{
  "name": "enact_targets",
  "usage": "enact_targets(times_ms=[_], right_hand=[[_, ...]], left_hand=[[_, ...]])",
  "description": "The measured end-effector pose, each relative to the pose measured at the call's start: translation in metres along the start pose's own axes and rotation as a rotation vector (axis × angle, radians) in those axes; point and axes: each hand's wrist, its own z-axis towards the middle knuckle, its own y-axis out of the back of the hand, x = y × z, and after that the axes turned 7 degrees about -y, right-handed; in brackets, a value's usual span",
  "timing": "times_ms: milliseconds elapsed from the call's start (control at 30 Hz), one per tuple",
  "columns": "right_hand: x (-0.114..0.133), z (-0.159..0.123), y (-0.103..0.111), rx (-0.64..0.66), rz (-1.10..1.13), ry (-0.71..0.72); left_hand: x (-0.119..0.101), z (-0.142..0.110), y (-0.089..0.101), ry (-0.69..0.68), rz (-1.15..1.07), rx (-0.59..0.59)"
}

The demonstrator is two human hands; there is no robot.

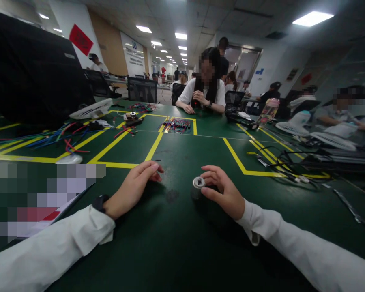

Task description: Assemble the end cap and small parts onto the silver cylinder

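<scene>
A small metal cylinder (197, 192) stands upright on the green table, with a pale round top and a dark nub in the middle, much like a small motor. My right hand (223, 190) curves beside it from the right. The thumb tip is at the cylinder's near right edge, and the other fingers, apart from the thumb, reach behind it; whether they touch it I cannot tell. To the left, my left hand (136, 184) rests low over the table with loosely bent fingers and holds nothing I can see. A dark band circles that wrist.
Yellow tape (118, 165) marks areas on the table. Bundles of coloured wires (178, 125) lie ahead, and more wires (69, 146) at left. Black cables (287, 162) tangle at right. A printed sheet (53, 215) is by my left forearm. Across the table sits another person (185, 95).
</scene>
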Motion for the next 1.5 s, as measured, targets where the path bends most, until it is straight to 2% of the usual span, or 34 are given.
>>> enact_targets(times_ms=[100, 167, 300, 433, 533, 600, 700, 733, 800, 867, 967, 1133, 1300, 1400, 1500], right_hand=[[0.002, 0.005, 0.002, -0.007, 0.088, -0.076], [0.008, 0.008, 0.002, -0.022, -0.006, -0.066], [0.025, 0.014, 0.003, -0.058, -0.29, 0.064], [0.038, 0.02, 0.007, 0.031, -0.449, 0.094], [0.044, 0.026, 0.014, 0.087, -0.428, 0.061], [0.047, 0.03, 0.021, 0.002, -0.303, 0.048], [0.046, 0.032, 0.032, -0.208, -0.094, 0.009], [0.043, 0.029, 0.035, -0.231, -0.075, -0.012], [0.035, 0.02, 0.038, -0.184, -0.123, -0.056], [0.024, 0.006, 0.036, -0.069, -0.235, -0.093], [0.013, -0.012, 0.03, 0.074, -0.404, -0.056], [0.014, -0.02, 0.022, 0.08, -0.517, 0.018], [0.017, -0.024, 0.012, 0.184, -0.612, 0.046], [0.015, -0.026, 0.012, 0.169, -0.56, 0.007], [0.011, -0.023, 0.019, 0.155, -0.339, -0.135]], left_hand=[[-0.002, 0.0, 0.0, 0.0, 0.029, 0.011], [-0.003, 0.0, 0.0, -0.004, 0.037, 0.014], [-0.005, 0.0, -0.001, -0.006, 0.047, 0.005], [-0.007, 0.0, -0.001, -0.002, 0.048, 0.014], [-0.006, 0.0, -0.001, 0.002, 0.037, 0.022], [-0.003, 0.0, 0.0, 0.009, 0.022, 0.019], [0.001, 0.001, 0.0, 0.018, -0.019, 0.014], [0.002, 0.001, 0.0, 0.023, -0.027, 0.01], [0.003, 0.001, 0.0, 0.035, -0.031, -0.004], [0.003, 0.001, 0.0, 0.042, -0.029, -0.007], [0.002, 0.0, 0.0, 0.025, -0.018, 0.014], [0.002, 0.0, 0.001, 0.02, -0.012, 0.021], [0.002, 0.0, 0.001, 0.023, -0.001, 0.033], [0.002, 0.0, 0.0, 0.022, 0.007, 0.03], [0.001, 0.0, 0.0, 0.029, 0.021, 0.02]])
